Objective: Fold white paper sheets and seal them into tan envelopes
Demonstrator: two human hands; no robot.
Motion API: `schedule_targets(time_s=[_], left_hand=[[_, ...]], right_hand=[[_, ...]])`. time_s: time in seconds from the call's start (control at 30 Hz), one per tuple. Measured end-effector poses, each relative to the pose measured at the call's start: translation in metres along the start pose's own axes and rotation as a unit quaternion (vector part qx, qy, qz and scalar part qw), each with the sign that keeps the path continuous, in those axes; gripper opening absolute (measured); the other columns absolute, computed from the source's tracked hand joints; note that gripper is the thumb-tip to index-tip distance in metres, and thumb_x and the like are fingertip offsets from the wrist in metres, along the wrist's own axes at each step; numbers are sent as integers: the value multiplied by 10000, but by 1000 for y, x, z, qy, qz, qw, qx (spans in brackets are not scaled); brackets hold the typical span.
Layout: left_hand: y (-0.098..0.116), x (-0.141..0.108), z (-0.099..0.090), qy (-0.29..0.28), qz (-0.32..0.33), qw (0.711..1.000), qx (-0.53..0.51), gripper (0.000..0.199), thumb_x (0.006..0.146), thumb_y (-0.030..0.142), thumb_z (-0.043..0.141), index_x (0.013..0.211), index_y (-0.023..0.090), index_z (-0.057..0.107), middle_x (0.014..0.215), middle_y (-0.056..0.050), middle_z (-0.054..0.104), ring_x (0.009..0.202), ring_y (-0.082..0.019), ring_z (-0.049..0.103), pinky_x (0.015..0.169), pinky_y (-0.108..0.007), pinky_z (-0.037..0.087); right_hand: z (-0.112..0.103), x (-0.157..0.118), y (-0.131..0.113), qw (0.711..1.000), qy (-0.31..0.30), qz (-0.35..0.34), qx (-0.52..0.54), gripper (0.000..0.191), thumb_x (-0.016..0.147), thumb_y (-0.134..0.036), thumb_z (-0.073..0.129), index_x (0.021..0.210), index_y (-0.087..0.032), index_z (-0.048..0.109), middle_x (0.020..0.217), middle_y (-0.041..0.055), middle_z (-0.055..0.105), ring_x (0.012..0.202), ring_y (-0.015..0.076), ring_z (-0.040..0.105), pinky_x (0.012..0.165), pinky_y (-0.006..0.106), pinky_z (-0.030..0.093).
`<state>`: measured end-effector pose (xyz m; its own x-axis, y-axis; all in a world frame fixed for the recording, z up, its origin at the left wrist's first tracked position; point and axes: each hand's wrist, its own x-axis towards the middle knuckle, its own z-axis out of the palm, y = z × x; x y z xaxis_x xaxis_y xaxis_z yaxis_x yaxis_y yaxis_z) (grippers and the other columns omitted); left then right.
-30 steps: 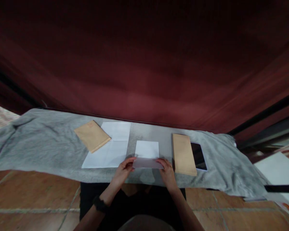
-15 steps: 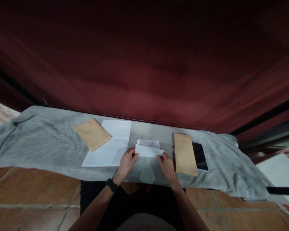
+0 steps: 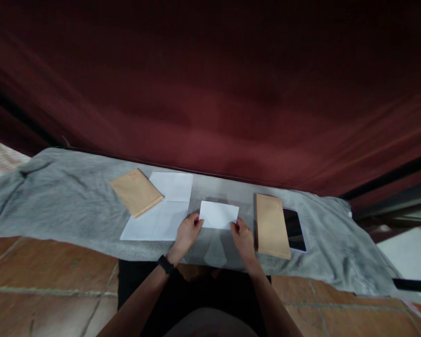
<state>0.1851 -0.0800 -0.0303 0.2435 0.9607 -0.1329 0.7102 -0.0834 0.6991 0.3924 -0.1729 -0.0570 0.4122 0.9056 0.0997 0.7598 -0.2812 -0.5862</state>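
A folded sheet of white paper point(image 3: 219, 215) is held between my two hands over the grey cloth. My left hand point(image 3: 188, 230), with a dark band at the wrist, pinches its left edge near the bottom corner. On the other side, my right hand point(image 3: 243, 238) grips the lower right corner between thumb and fingers. Flat white sheets point(image 3: 161, 222) with fold creases lie just left of my left hand. A brown envelope point(image 3: 136, 192) rests partly over them. Close to my right hand lies a stack of brown envelopes point(image 3: 272, 227).
A dark-screened tablet or phone point(image 3: 294, 229) lies partly under the envelope stack. Grey cloth point(image 3: 73, 201) covers the narrow table. A dark red curtain point(image 3: 210, 117) hangs right behind it. A white board-like thing point(image 3: 407, 255) is at the far right, beyond the table.
The paper's raised flap has come up to the back edge, so it now shows as one smooth folded rectangle. Both hands keep hold of it. The view has shifted slightly.
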Motion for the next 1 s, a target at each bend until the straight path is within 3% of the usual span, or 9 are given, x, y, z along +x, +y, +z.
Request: schedule_targets(time_s=[0.17, 0.33, 0.43, 0.53, 0.73, 0.8, 0.87, 1.0], left_hand=[[2, 5, -2, -21, 6, 999, -32, 185, 901, 245, 565, 741, 188, 637, 696, 6, 636, 691, -157, 607, 655, -245, 414], [-14, -6, -8, -102, 28, 989, -108, 210, 877, 285, 562, 790, 172, 716, 652, 10, 660, 640, -169, 633, 612, -256, 482], [-28, -16, -13, -148, 87, 970, -173, 213, 832, 192, 553, 876, 184, 762, 844, -36, 758, 831, -193, 706, 783, -293, 547], [-35, -22, -16, -169, 159, 957, -173, 354, 768, 83, 542, 980, 228, 786, 1134, -55, 760, 1052, -201, 697, 955, -329, 527], [-36, -28, -19, -183, 233, 951, -83, 490, 742, 6, 516, 1022, 294, 797, 1247, -25, 727, 1200, -206, 637, 1098, -394, 441], [-35, -28, -21, -184, 217, 954, -91, 375, 790, 84, 569, 1010, 280, 799, 1211, -27, 742, 1169, -223, 651, 1069, -386, 461], [-34, -29, -21, -182, 166, 962, -118, 229, 851, 240, 605, 972, 242, 798, 1085, -31, 774, 1033, -236, 694, 937, -350, 527], [-29, -26, -14, -119, 65, 980, -144, 324, 895, 447, 559, 916, 197, 764, 833, -11, 752, 777, -210, 682, 704, -285, 513]], right_hand=[[-2, 7, 4, 998, -12, 13, 67, 303, 966, -406, 454, 996, -195, 670, 812, 49, 736, 712, 195, 690, 664, 262, 478], [-14, 3, 19, 985, -73, -23, 154, 280, 928, -375, 501, 958, -210, 725, 854, 40, 758, 779, 197, 699, 732, 283, 543], [-23, -8, 29, 973, -119, -69, 183, 272, 891, -246, 515, 1020, -246, 754, 1043, 35, 769, 965, 194, 713, 881, 314, 561], [-29, -20, 34, 957, -166, -132, 201, 378, 879, -137, 488, 1109, -270, 756, 1219, 43, 726, 1146, 188, 666, 1033, 371, 514], [-37, -30, 28, 959, -188, -175, 124, 409, 869, -73, 534, 1130, -295, 757, 1311, 43, 687, 1243, 220, 608, 1095, 457, 456], [-38, -29, 23, 962, -176, -173, 117, 339, 900, -119, 548, 1106, -284, 761, 1271, 49, 708, 1215, 224, 626, 1082, 442, 463], [-36, -26, 19, 970, -149, -154, 119, 241, 941, -210, 553, 1039, -257, 768, 1168, 62, 745, 1118, 218, 675, 1013, 383, 508], [-26, -19, 11, 989, -89, -84, 82, 272, 980, -351, 517, 929, -214, 746, 907, 59, 764, 867, 206, 727, 792, 282, 539]])
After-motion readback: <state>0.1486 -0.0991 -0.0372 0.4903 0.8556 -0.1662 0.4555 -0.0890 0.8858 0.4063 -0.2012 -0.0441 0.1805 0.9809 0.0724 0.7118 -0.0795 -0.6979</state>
